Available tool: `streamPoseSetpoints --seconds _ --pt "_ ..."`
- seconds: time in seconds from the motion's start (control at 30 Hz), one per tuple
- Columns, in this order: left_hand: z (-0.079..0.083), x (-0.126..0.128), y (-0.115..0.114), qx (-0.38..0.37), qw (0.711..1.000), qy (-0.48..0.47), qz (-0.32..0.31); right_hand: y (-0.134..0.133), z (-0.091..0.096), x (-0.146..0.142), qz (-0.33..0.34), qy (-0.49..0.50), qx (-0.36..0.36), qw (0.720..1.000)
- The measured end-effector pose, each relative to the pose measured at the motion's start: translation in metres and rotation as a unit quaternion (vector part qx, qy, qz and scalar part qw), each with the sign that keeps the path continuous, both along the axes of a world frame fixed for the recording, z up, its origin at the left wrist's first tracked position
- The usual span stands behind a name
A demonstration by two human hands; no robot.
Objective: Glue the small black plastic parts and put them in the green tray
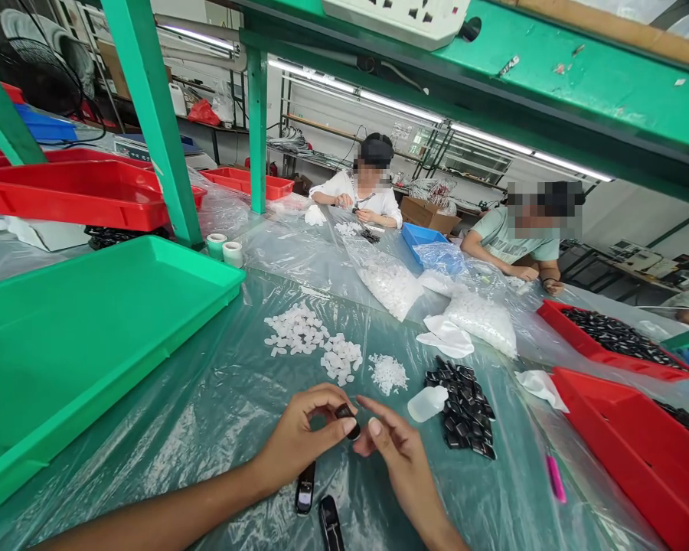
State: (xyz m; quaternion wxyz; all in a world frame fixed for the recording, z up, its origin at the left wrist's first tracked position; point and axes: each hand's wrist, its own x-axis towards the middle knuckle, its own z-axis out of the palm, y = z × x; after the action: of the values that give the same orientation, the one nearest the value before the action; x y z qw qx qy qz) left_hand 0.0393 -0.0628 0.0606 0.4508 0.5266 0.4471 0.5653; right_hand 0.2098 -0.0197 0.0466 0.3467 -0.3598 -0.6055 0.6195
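My left hand [295, 436] pinches a small glossy black part [347, 417] between thumb and fingers. Just right of it is my right hand [402, 451], its fingers apart and the fingertips close to the part; whether they touch it I cannot tell. On the plastic sheet below lie two elongated black pieces [305, 490], one partly behind my left wrist. Beyond my hands are a heap of small white pieces [297, 329], a second white heap [341, 358] and a heap of finer white bits [388, 373]. A translucent bottle [428, 403] lies against a pile of black parts [465, 413].
A large green tray [109, 306] stands at left, red trays [637, 451] at right. Bags of white pieces [482, 317] lie farther back. A pink pen-like object [556, 478] is at right. Green posts [155, 115] and a shelf frame the table. Two co-workers [373, 191] sit opposite.
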Motion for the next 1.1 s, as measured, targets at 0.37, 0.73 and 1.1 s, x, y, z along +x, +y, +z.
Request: streamPoseSetpoints --seconds 0.37,0.73,1.1 --pt "-0.003 -0.003 0.006 -0.204 0.964 -0.136 -0.099 0.067 0.023 0.08 -0.269 -0.189 0.246 0.912" --pt "-0.004 -0.01 0.009 -0.209 0.947 -0.207 -0.133 0.075 0.001 0.091 -0.103 -0.326 0.192 0.92" --pt "-0.011 -0.006 0.009 -0.161 0.969 -0.106 -0.156 0.067 0.002 0.069 -0.108 -0.106 0.051 0.987"
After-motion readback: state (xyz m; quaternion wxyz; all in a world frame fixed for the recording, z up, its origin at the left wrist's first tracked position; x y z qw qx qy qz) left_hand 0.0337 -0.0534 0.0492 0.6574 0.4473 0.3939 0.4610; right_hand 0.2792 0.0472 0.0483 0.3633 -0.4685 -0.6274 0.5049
